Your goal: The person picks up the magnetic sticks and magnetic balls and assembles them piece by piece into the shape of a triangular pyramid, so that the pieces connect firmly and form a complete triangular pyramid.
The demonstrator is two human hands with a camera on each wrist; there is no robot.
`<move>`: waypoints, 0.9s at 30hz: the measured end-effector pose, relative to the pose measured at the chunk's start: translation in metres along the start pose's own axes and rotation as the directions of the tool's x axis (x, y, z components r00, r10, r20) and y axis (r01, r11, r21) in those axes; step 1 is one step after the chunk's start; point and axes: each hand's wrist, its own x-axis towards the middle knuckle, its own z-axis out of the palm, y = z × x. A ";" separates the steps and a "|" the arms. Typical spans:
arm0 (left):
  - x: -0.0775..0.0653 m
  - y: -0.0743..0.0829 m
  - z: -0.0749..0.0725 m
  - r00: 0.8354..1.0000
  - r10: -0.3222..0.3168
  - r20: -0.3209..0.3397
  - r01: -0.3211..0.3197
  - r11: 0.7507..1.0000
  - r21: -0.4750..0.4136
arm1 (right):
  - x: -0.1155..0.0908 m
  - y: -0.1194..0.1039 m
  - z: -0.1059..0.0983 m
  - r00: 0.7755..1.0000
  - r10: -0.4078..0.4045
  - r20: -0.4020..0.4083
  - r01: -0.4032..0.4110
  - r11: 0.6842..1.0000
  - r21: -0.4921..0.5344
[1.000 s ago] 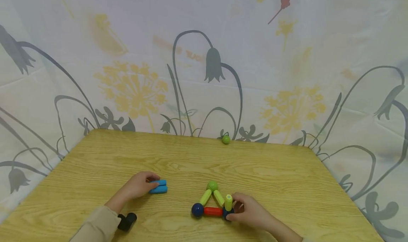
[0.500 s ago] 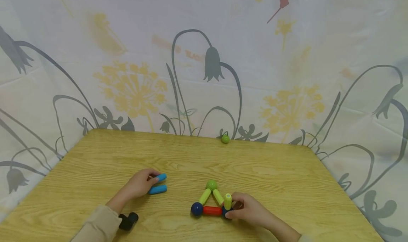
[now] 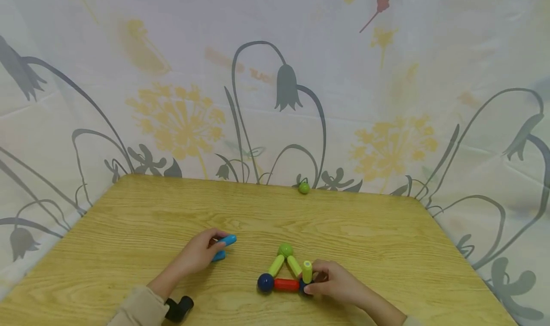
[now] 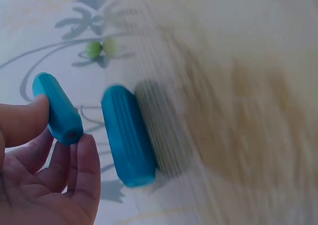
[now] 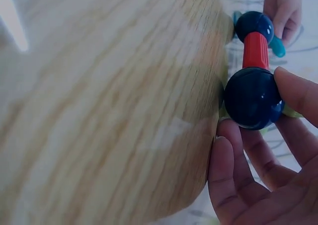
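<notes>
My left hand (image 3: 199, 253) pinches a blue rod (image 4: 58, 108) between thumb and fingers, raised off the table. A second blue rod (image 4: 128, 135) lies on the wood just beneath that hand. My right hand (image 3: 337, 283) holds the dark blue ball (image 5: 253, 98) at the right corner of a triangle of rods and balls. A red rod (image 3: 286, 285) joins it to another dark blue ball (image 3: 266, 282). Two yellow-green rods (image 3: 277, 266) run up to a green ball (image 3: 285, 250). One more yellow-green rod (image 3: 307, 271) stands upright on the held ball.
A loose green ball (image 3: 304, 187) sits at the far edge of the wooden table (image 3: 365, 230), against a flower-printed curtain (image 3: 275, 101). A black device (image 3: 179, 309) shows beside the left sleeve (image 3: 142, 309).
My left hand has lifted one blue rod from beside the other and carried it a little to the right. The right hand and the triangle stay in place.
</notes>
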 end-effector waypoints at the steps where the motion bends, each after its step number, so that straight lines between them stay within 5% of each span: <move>1: -0.001 0.001 0.002 1.000 0.011 0.003 -0.011 1.000 -0.004 | 0.000 0.000 0.000 1.000 0.001 0.002 -0.001 1.000 -0.005; 13: -0.008 0.019 0.021 0.982 0.131 0.132 -0.115 0.986 -0.120 | 0.003 0.001 0.001 0.999 0.037 0.014 -0.037 0.999 0.032; 27: -0.011 0.029 0.041 0.955 0.229 0.190 -0.198 0.966 -0.167 | 0.003 -0.001 0.000 0.999 0.038 0.030 -0.039 0.998 0.041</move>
